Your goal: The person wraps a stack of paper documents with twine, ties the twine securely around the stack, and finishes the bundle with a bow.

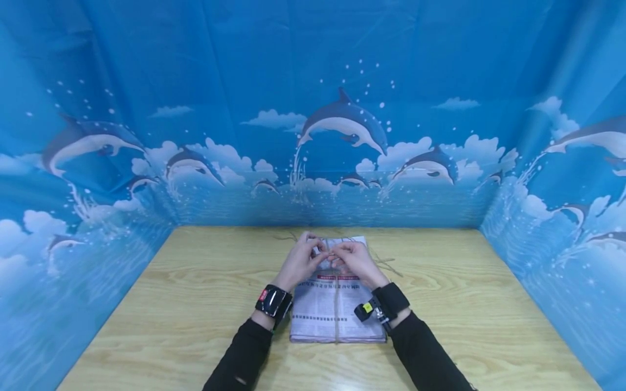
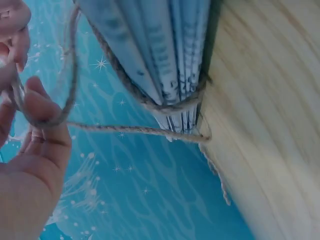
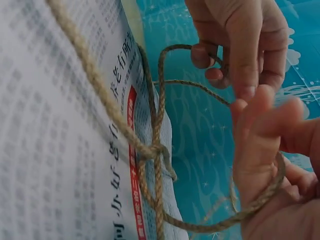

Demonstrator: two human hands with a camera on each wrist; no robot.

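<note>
A stack of folded newspapers (image 1: 318,309) lies on the table, with twine (image 1: 336,309) running lengthwise over it and crossing near its far end. My left hand (image 1: 304,259) and right hand (image 1: 359,262) meet above that far end, fingertips almost touching. In the right wrist view the twine (image 3: 159,115) is knotted at the crossing over a red printed strip. From there one strand rises to the curled fingers of my left hand (image 3: 245,45). Another loops round the fingers of my right hand (image 3: 265,165). The left wrist view shows twine across my left hand's fingers (image 2: 52,125) too.
The wood-grain table (image 1: 205,298) extends on both sides of the stack. Loose twine ends (image 1: 388,265) lie on it to the right of the stack's far end. A blue dolphin-printed curtain (image 1: 235,152) encloses the back and sides.
</note>
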